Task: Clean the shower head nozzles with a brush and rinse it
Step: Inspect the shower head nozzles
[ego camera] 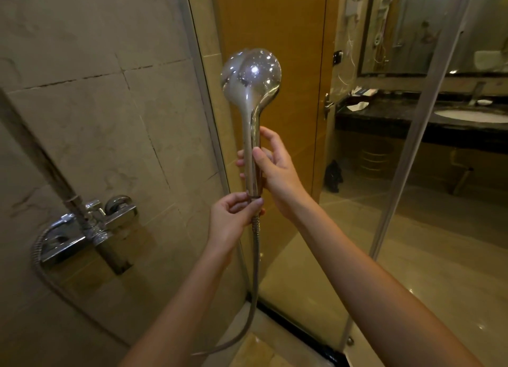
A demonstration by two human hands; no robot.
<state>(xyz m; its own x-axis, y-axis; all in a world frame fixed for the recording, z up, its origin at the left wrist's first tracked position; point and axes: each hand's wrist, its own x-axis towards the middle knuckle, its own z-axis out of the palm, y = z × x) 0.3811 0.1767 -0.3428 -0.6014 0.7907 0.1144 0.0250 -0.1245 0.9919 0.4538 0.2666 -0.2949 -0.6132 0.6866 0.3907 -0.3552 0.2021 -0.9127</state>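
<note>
A chrome shower head is held upright in front of me, its rounded back facing the camera, so the nozzles are hidden. My right hand grips the handle from the right, fingers wrapped around it. My left hand pinches the joint at the bottom of the handle, where the metal hose attaches. The hose hangs down and loops left toward the wall. No brush is in view.
A chrome mixer tap is mounted on the tiled wall at the left. The glass shower screen stands right behind the shower head. Beyond it are a wooden door, a dark vanity counter with a white basin and a mirror.
</note>
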